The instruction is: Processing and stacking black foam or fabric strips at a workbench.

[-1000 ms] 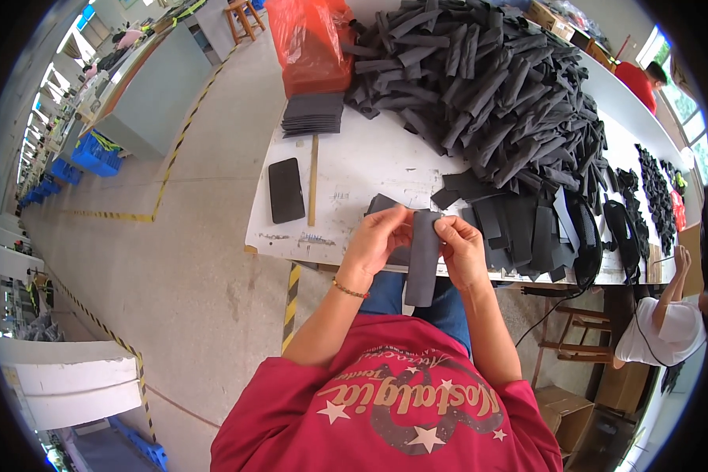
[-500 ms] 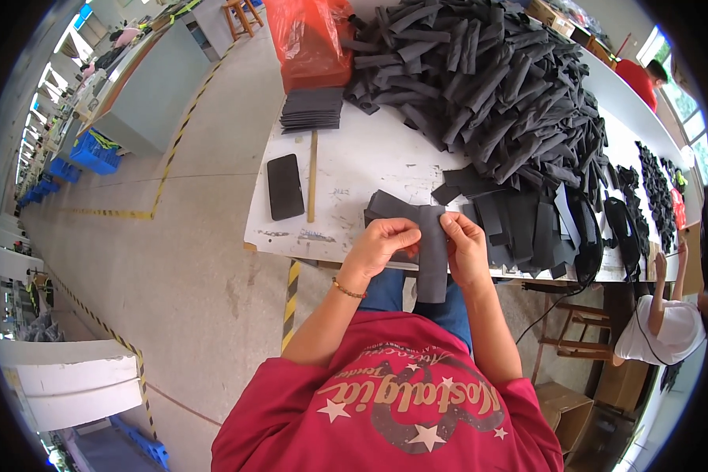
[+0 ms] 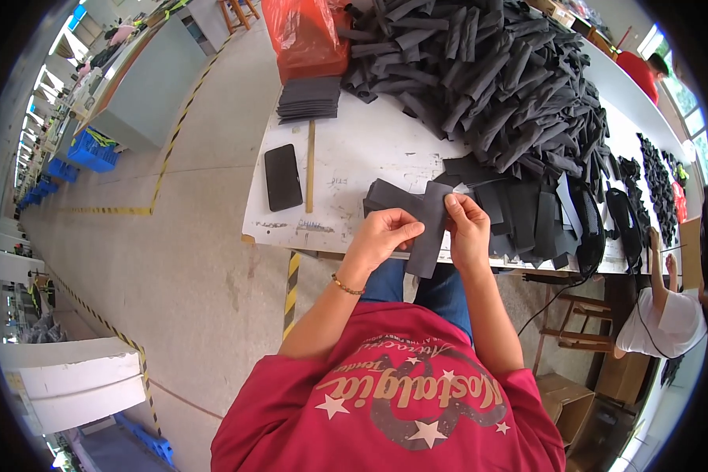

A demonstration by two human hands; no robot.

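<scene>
Over the near edge of the table, my left hand [image 3: 385, 238] pinches the left side of a dark grey fabric strip [image 3: 426, 256] between thumb and fingers. My right hand [image 3: 468, 226] grips the same strip near its upper right edge. The strip hangs at a slant, its lower end above my lap. Behind it, more dark grey fabric pieces [image 3: 382, 197] lie on the table, partly covered by the strip and my hand. To the right of my right hand, flat dark pieces [image 3: 519, 216] are spread in an overlapping row.
A large heap of dark fabric strips [image 3: 480, 86] covers the table's far side. At left are a black phone [image 3: 283, 178], a thin wooden stick [image 3: 311, 167], a neat dark stack [image 3: 308, 99] and a red plastic bag [image 3: 305, 39]. Another person [image 3: 661, 318] sits at right.
The strip has tilted, its top now leaning right and its lower end swung left and up. My right hand has risen slightly along its edge; my left hand keeps its pinch.
</scene>
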